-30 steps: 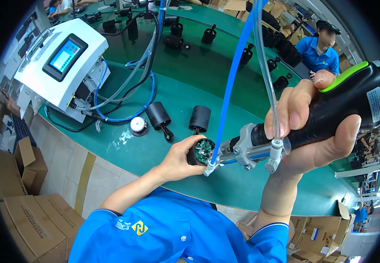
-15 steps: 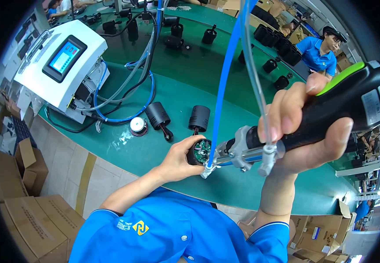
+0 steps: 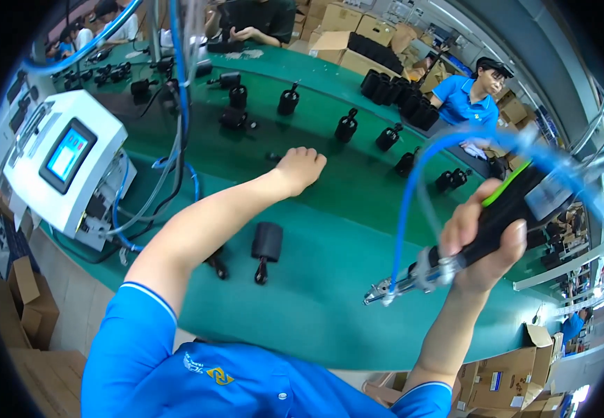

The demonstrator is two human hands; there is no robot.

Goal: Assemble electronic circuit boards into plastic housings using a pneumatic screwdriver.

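Observation:
My right hand (image 3: 484, 247) is wrapped round a black and green power screwdriver (image 3: 507, 216). A blue air hose (image 3: 408, 202) loops to its metal nose (image 3: 385, 288), which points left above the green bench. My left hand (image 3: 302, 169) reaches far forward over the dark green belt, palm down with fingers curled. What lies under those fingers is hidden; a small dark piece (image 3: 274, 157) shows beside the hand. Nearer me a black cylindrical housing (image 3: 267, 240) lies with its short dark cable toward me. My left forearm mostly covers another such piece (image 3: 217, 266).
A white machine (image 3: 68, 167) with a touchscreen and hoses stands at the left. Several black housings (image 3: 289, 99) are spread along the belt (image 3: 211, 143). A co-worker in blue (image 3: 466, 101) sits across at the right, near grouped black cylinders (image 3: 399, 97). Cardboard boxes (image 3: 500, 376) stand at lower right.
My left hand has left the screwdriver's nose, where it held a black housing with a circuit board, and reached forward over the belt. The screwdriver has moved away to the right. My view has shifted.

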